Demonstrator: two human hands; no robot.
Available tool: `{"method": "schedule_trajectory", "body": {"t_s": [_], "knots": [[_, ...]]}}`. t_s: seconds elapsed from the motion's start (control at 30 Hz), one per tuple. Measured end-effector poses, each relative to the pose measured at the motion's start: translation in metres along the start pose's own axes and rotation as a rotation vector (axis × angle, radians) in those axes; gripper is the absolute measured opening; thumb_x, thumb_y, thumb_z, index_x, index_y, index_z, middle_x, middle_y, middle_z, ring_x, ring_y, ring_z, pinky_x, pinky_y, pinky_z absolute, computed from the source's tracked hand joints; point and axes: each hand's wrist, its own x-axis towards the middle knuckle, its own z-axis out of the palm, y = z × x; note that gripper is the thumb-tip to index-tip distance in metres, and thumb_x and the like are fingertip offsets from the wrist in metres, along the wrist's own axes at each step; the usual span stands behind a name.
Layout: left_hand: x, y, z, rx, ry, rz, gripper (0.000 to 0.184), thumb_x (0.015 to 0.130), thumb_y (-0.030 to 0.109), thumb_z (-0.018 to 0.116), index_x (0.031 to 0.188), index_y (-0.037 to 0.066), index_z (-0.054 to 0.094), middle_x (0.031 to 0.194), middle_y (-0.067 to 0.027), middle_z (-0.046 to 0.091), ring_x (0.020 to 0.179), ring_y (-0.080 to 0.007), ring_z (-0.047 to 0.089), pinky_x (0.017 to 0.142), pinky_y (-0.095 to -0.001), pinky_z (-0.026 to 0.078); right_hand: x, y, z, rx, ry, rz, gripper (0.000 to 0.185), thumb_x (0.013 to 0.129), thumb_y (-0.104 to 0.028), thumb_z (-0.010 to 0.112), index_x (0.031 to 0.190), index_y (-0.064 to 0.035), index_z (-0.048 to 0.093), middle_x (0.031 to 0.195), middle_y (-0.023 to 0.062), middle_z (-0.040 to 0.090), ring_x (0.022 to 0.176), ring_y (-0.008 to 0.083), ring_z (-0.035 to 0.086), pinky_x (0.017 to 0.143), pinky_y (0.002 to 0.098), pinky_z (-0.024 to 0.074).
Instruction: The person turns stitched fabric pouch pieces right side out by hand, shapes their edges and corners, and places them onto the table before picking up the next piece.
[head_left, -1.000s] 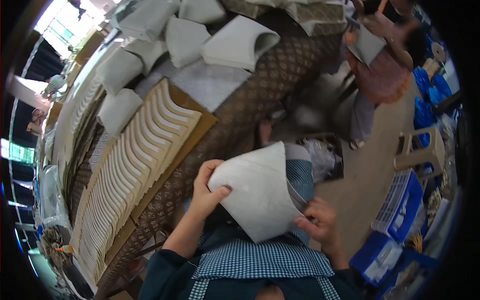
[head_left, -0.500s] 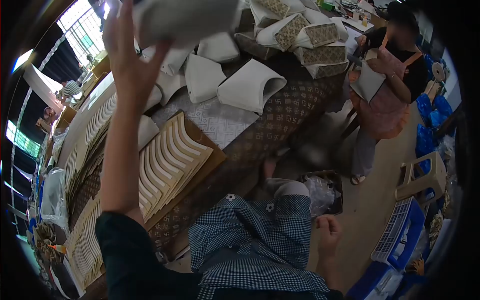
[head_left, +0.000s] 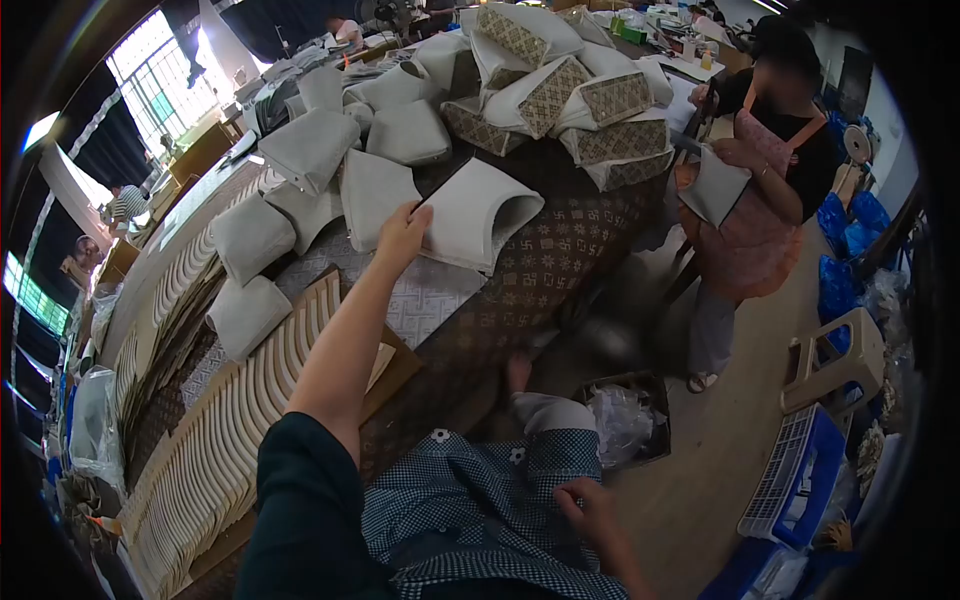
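My left hand (head_left: 403, 238) reaches over the table, its thumb and fingers closed on the near left edge of a white bag shell (head_left: 480, 212). This shell is stiff and open at its right end, showing a hollow inside. Another white shell (head_left: 375, 195) lies right beside it on the left, with more white pieces (head_left: 410, 133) heaped behind. My right hand (head_left: 590, 508) hovers over my checked apron (head_left: 450, 500), fingers curled, with nothing visible in them.
Long rows of curved beige strips (head_left: 225, 430) line the table's left side. Bags with patterned gold-brown sides (head_left: 610, 145) are piled at the back. A co-worker (head_left: 760, 180) on the right holds a grey-white piece (head_left: 715, 188). A box of plastic (head_left: 625, 420), a stool (head_left: 835, 360) and blue crates (head_left: 795, 480) stand on the floor.
My left hand has come down from high on the left and taken hold of the shell's edge. The pale piece it held up is out of it. My right hand has moved left over the apron.
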Motion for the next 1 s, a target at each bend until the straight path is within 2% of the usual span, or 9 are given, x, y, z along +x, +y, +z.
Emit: {"method": "schedule_trajectory", "body": {"t_s": [0.23, 0.43, 0.53, 0.67, 0.7, 0.77, 0.87, 0.93, 1.0], "knots": [[-0.023, 0.010, 0.008, -0.146, 0.067, -0.001, 0.036, 0.091, 0.031, 0.059, 0.101, -0.002, 0.066, 0.084, -0.0125, 0.069, 0.079, -0.0181, 0.064, 0.071, -0.0329, 0.049, 0.011, -0.005, -0.001, 0.016, 0.084, -0.053, 0.008, 0.083, -0.012, 0.069, 0.086, -0.0044, 0.069, 0.080, 0.0093, 0.066, 0.069, 0.0214, 0.065, 0.064, 0.0319, 0.0521], [-0.143, 0.069, -0.002, -0.945, -0.202, -0.371, 0.029, 0.096, 0.026, 0.054, 0.100, 0.000, 0.067, 0.089, -0.0052, 0.068, 0.077, -0.0095, 0.061, 0.067, -0.0251, 0.049, 0.035, -0.009, -0.013, 0.865, 0.085, -0.018, 0.056, 0.089, -0.032, 0.066, 0.135, -0.0044, 0.050, 0.131, 0.0151, 0.056, 0.109, 0.0250, 0.060, 0.087, 0.0367, 0.0513], [-0.235, 0.111, -0.004, -1.202, -0.346, -0.539, 0.027, 0.098, 0.022, 0.055, 0.107, -0.002, 0.064, 0.099, -0.0077, 0.068, 0.083, -0.0132, 0.065, 0.074, -0.0261, 0.053, 0.054, -0.025, -0.017, 1.304, 0.098, -0.119, 0.081, 0.088, -0.043, 0.064, 0.147, -0.0010, 0.028, 0.140, 0.0141, 0.046, 0.118, 0.0266, 0.053, 0.098, 0.0414, 0.0462], [-0.332, 0.084, 0.038, -1.438, -0.678, -0.930, 0.038, 0.096, 0.025, 0.059, 0.122, -0.002, 0.059, 0.107, -0.0107, 0.066, 0.093, -0.0163, 0.065, 0.081, -0.0307, 0.055, 0.043, -0.036, -0.021, 1.493, 0.040, 0.021, 0.082, 0.088, -0.051, 0.061, 0.146, -0.0034, 0.029, 0.143, 0.0149, 0.043, 0.128, 0.0306, 0.047, 0.103, 0.0452, 0.0433], [-0.352, 0.064, 0.054, -1.519, -0.775, -0.987, 0.042, 0.096, 0.026, 0.059, 0.127, -0.001, 0.055, 0.112, -0.0119, 0.065, 0.098, -0.0176, 0.065, 0.084, -0.0311, 0.054, 0.038, -0.033, -0.021, 1.392, 0.107, 0.013, 0.079, 0.087, -0.047, 0.063, 0.145, -0.0029, 0.031, 0.141, 0.0150, 0.045, 0.127, 0.0301, 0.048, 0.102, 0.0444, 0.0445], [-0.375, 0.018, 0.082, -1.499, -0.921, -0.540, 0.051, 0.097, 0.026, 0.056, 0.140, 0.005, 0.041, 0.135, -0.0134, 0.050, 0.118, -0.0198, 0.056, 0.097, -0.0338, 0.049, 0.027, -0.027, -0.022, 1.187, 0.241, -0.006, 0.073, 0.087, -0.039, 0.067, 0.141, -0.0020, 0.036, 0.137, 0.0151, 0.048, 0.124, 0.0293, 0.051, 0.099, 0.0427, 0.0469], [-0.352, 0.064, 0.016, -1.011, -0.686, -0.621, 0.040, 0.098, 0.031, 0.054, 0.125, 0.002, 0.056, 0.113, -0.0108, 0.064, 0.105, -0.0200, 0.062, 0.090, -0.0331, 0.051, 0.005, -0.020, -0.034, 0.929, 0.371, -0.041, 0.073, 0.084, -0.027, 0.071, 0.141, -0.0012, 0.035, 0.132, 0.0141, 0.051, 0.119, 0.0275, 0.054, 0.097, 0.0400, 0.0480], [-0.358, 0.012, 0.043, -0.789, -0.586, -0.794, 0.038, 0.100, 0.034, 0.050, 0.118, 0.002, 0.060, 0.105, -0.0092, 0.067, 0.099, -0.0188, 0.064, 0.087, -0.0328, 0.051, -0.009, 0.000, -0.049, 0.661, 0.354, -0.048, 0.077, 0.079, -0.020, 0.074, 0.142, -0.0012, 0.034, 0.131, 0.0145, 0.052, 0.118, 0.0272, 0.055, 0.097, 0.0394, 0.0474], [-0.347, 0.022, 0.022, -0.865, -0.567, -0.707, 0.039, 0.101, 0.036, 0.046, 0.111, 0.002, 0.063, 0.096, -0.0068, 0.068, 0.091, -0.0170, 0.064, 0.083, -0.0320, 0.051, -0.019, 0.001, -0.052, 0.505, 0.341, -0.096, 0.081, 0.074, -0.015, 0.078, 0.142, -0.0014, 0.034, 0.131, 0.0146, 0.052, 0.119, 0.0267, 0.054, 0.097, 0.0390, 0.0466]]}}
